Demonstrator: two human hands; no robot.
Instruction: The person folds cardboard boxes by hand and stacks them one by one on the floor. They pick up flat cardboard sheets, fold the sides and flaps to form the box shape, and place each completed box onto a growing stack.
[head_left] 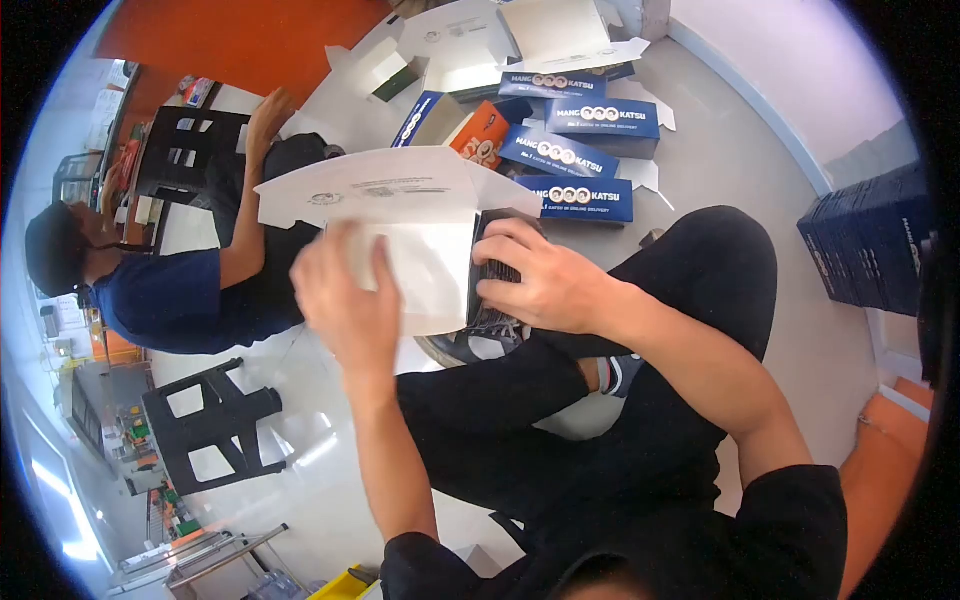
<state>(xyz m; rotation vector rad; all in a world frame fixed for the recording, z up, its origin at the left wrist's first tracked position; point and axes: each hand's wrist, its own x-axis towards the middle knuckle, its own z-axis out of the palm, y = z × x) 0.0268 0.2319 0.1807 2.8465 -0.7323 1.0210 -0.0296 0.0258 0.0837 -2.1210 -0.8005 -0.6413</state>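
Fingers of the left hand (352, 297) spread, blurred, beside an open carton (432, 272) before the crossed legs (480, 408); whether they grip, I cannot tell. The right hand (548, 282) clasps the carton's right end; blue boxes (865, 245) stand far right.

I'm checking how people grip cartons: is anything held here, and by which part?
The right hand appears to hold the open box by its dark side. The left hand is blurred at the opposite side; its grip cannot be told.
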